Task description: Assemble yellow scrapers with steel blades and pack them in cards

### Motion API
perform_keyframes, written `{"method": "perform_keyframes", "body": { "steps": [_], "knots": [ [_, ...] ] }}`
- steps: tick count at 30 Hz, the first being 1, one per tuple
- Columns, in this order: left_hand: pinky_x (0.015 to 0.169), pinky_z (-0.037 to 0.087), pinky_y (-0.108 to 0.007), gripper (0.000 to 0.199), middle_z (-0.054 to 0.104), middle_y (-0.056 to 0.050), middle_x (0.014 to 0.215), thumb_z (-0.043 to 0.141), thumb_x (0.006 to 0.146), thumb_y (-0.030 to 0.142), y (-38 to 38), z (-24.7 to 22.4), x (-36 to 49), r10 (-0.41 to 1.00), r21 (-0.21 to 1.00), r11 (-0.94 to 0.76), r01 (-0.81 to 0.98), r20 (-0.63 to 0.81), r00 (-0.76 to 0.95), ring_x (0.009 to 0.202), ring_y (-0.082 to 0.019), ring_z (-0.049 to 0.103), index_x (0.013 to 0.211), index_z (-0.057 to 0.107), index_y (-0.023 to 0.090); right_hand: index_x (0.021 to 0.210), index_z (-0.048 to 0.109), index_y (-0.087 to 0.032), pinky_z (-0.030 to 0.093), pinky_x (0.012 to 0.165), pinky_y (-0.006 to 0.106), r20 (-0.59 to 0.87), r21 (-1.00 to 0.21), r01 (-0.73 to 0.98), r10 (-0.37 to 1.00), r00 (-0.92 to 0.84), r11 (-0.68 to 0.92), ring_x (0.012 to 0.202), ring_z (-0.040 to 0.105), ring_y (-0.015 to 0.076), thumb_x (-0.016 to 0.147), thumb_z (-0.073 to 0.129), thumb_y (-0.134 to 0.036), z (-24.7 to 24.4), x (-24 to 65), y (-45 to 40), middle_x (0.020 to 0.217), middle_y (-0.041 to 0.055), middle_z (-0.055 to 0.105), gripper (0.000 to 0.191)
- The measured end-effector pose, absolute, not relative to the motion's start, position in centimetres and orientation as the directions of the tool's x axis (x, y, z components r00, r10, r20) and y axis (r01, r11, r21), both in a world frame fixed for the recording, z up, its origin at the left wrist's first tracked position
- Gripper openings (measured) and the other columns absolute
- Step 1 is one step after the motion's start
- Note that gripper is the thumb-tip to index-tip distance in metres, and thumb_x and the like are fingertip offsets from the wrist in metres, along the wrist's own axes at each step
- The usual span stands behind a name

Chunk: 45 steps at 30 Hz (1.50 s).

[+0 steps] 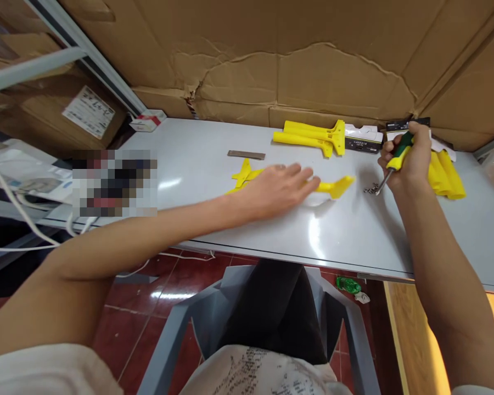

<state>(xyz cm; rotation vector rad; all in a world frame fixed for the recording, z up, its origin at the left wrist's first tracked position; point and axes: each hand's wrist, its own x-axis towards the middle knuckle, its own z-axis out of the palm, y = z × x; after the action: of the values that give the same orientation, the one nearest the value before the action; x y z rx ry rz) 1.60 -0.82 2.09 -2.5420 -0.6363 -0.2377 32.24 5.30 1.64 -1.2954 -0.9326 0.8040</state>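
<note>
My left hand point(278, 189), slightly blurred, reaches palm down over yellow plastic scraper pieces. Its fingers are stretched out and its thumb is hidden. One yellow scraper piece point(243, 174) shows beside the wrist, and another yellow piece point(341, 187) sticks out past the fingertips. My right hand point(411, 156) is wrapped round a screwdriver point(399, 153) with a green and yellow handle, its shaft slanting down to the left. By its tip lies a small pile of screws point(371, 189). A flat metal blade point(246, 155) rests behind my left hand.
Yellow scraper handles point(308, 133) lie at the back beside a black and white package point(362, 138). More yellow handles point(447, 174) are right of my right hand. A red and white box point(148, 120) stands back left. Cardboard point(329, 71) walls the rear; white cables point(22, 211) hang left.
</note>
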Motion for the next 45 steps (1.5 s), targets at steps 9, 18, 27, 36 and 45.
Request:
{"method": "perform_keyframes", "body": {
  "steps": [9, 18, 27, 36, 45],
  "knots": [
    [0.086, 0.049, -0.04, 0.054, 0.071, -0.011, 0.112, 0.043, 0.104, 0.009, -5.2, -1.1, 1.2, 0.401, -0.429, -0.793, 0.433, 0.167, 0.901, 0.099, -0.025, 0.065, 0.156, 0.045, 0.02, 0.086, 0.05, -0.026, 0.034, 0.038, 0.022, -0.21, -0.978, -0.043, 0.953, 0.217, -0.206, 0.05, 0.046, 0.0115, 0.09, 0.069, -0.032, 1.4, 29.4, 3.8, 0.061, -0.0034, 0.049, 0.021],
    [0.095, 0.055, -0.048, 0.055, 0.059, -0.019, 0.141, 0.054, 0.102, 0.048, -1.1, 0.9, -3.8, 0.858, -0.067, -0.458, 0.886, 0.227, 0.461, 0.13, -0.037, 0.054, 0.148, 0.055, 0.019, 0.088, 0.067, -0.018, 0.046, 0.04, 0.017, -0.244, -0.97, -0.028, 0.97, 0.006, -0.243, 0.059, 0.058, 0.0094, 0.086, 0.073, -0.014, 2.4, 29.5, 3.3, 0.081, 0.0043, 0.067, 0.007],
    [0.114, 0.049, -0.053, 0.06, 0.061, -0.015, 0.134, 0.068, 0.088, 0.065, 3.0, -1.2, -10.5, 0.804, 0.286, -0.591, 0.755, 0.13, 0.58, 0.127, -0.033, 0.059, 0.133, 0.071, 0.025, 0.088, 0.069, -0.018, 0.066, 0.069, 0.021, -0.064, -0.974, -0.225, 0.971, 0.231, -0.01, 0.08, 0.071, 0.0109, 0.093, 0.07, -0.011, 1.8, 30.7, 4.2, 0.093, 0.0043, 0.073, 0.009],
    [0.114, 0.049, -0.05, 0.05, 0.061, -0.013, 0.137, 0.055, 0.096, 0.06, 4.6, 0.6, -13.3, 0.707, 0.288, -0.69, 0.664, 0.07, 0.704, 0.121, -0.029, 0.062, 0.131, 0.075, 0.03, 0.076, 0.06, -0.018, 0.067, 0.068, 0.03, -0.017, -0.988, -0.147, 0.934, 0.357, 0.038, 0.07, 0.071, 0.0131, 0.086, 0.077, -0.006, 1.3, 33.5, 5.1, 0.084, 0.0041, 0.072, 0.023],
    [0.096, 0.047, -0.039, 0.044, 0.071, -0.009, 0.125, 0.05, 0.098, 0.049, 9.2, 1.6, -10.6, 0.754, 0.086, -0.657, 0.749, 0.12, 0.646, 0.115, -0.028, 0.061, 0.126, 0.075, 0.026, 0.089, 0.062, -0.025, 0.052, 0.054, 0.03, 0.1, -0.992, 0.122, 0.864, 0.493, 0.045, 0.047, 0.053, 0.0111, 0.085, 0.078, -0.015, -1.0, 33.8, 6.5, 0.055, -0.0063, 0.061, 0.019]
  ]
}}
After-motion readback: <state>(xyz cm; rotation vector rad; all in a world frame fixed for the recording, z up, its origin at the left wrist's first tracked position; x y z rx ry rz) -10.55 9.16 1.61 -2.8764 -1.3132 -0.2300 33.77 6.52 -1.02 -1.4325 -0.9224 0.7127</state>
